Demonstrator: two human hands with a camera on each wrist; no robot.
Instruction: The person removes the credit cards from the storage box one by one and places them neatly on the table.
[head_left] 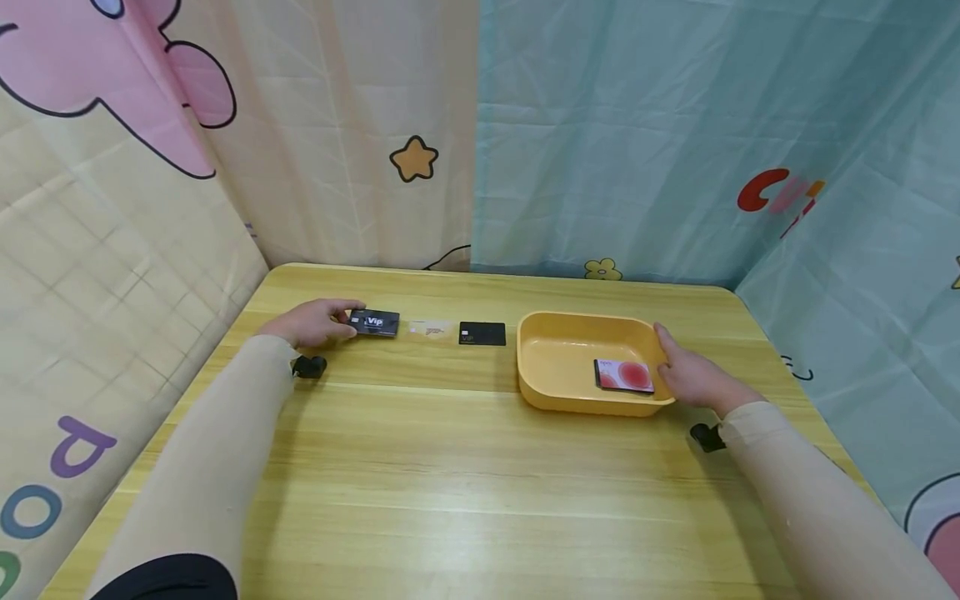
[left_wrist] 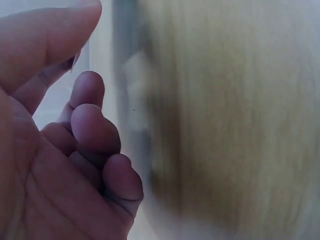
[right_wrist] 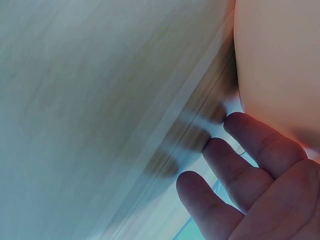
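In the head view my left hand (head_left: 315,323) pinches the left end of a dark VIP card (head_left: 374,323) at the table's far left, thumb and forefinger at its edge. To the right of that card lie a pale, see-through card (head_left: 430,329) and a black VIP card (head_left: 482,334), in a row. My right hand (head_left: 693,379) holds the right end of a yellow plastic bin (head_left: 558,403) at its rim. Inside the bin lies a pink-and-red card (head_left: 625,375) with a dark edge under it. Fingers (right_wrist: 235,170) show beside the bin's outer wall in the right wrist view.
The wooden table (head_left: 450,483) has rounded far corners. Printed curtains (head_left: 600,125) hang behind it and at both sides. A small black wrist camera (head_left: 310,367) sits under the left wrist, and another (head_left: 707,437) by the right wrist.
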